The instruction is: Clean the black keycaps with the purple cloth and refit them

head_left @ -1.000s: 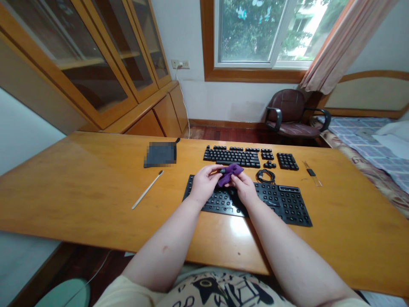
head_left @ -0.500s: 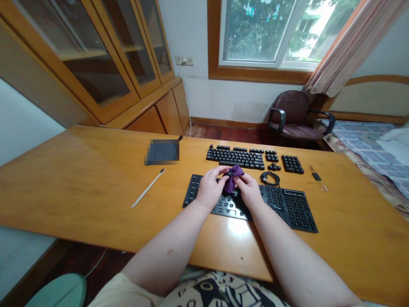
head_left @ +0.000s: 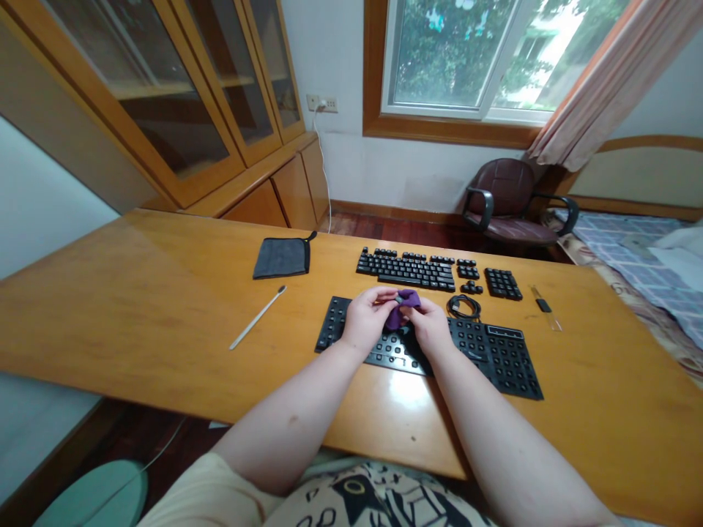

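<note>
My left hand pinches a small keycap, mostly covered by fingers and cloth. My right hand is closed on a crumpled purple cloth, which wraps against the keycap. Both hands meet above a black keyboard base whose caps are off, its switches bare. Behind them, the removed black keycaps lie in keyboard order, with the number pad caps grouped at the right. A coiled black cable lies between the caps and the base.
Left on the wooden desk lie a long white-handled brush and a dark zip pouch. A small keycap puller with wire loops lies at the right. Beyond the desk stands a brown armchair.
The fingers have shifted slightly, and the keycap shows a paler, greyish side where it looked black before. The cloth is bunched a little differently. The view has moved slightly.
</note>
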### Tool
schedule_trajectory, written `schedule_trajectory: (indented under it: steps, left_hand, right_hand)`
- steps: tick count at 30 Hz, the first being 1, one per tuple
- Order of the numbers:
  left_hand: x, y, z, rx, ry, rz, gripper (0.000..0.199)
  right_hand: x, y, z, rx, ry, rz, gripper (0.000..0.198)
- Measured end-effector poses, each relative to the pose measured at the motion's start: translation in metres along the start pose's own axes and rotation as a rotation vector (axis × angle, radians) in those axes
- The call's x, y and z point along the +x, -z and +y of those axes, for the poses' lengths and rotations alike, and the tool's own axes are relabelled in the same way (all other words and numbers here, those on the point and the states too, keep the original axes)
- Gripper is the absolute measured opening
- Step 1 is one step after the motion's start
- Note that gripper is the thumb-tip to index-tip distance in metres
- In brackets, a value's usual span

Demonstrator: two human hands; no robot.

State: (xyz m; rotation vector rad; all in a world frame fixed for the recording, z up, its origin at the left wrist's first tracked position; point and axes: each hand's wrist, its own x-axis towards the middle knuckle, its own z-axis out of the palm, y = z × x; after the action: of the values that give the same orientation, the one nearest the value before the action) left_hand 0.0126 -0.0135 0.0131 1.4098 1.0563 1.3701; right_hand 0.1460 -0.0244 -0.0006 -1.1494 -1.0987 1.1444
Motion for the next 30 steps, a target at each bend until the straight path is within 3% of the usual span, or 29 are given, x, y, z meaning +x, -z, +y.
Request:
schedule_trajectory:
  steps: [7,14,23,30]
  left_hand:
    - [0.0005,-0.0003,-0.0008,-0.002,0.027,-0.004,0.016]
    - [-0.0003,-0.0029,-0.0011,0.003,0.026,0.001,0.017]
    - [-0.0047,-0.0074,-0.0030,-0.064,0.035,-0.058,0.025]
    - [-0.0014,-0.0039,-0.0049,0.098,-0.018,-0.038,0.029]
  right_hand:
    - [0.0025,0.0021,0.0013,0.035,-0.011,0.057,0.020]
    - [0.0018,0.0010,0.0007,-0.036,0.015,-0.047,0.021]
    - [0.0041,0.0013,0.0028,0.029,-0.013,0.109,0.017]
    - [0.0042,0.0016,0.0001,0.039,-0.003,0.105,0.018]
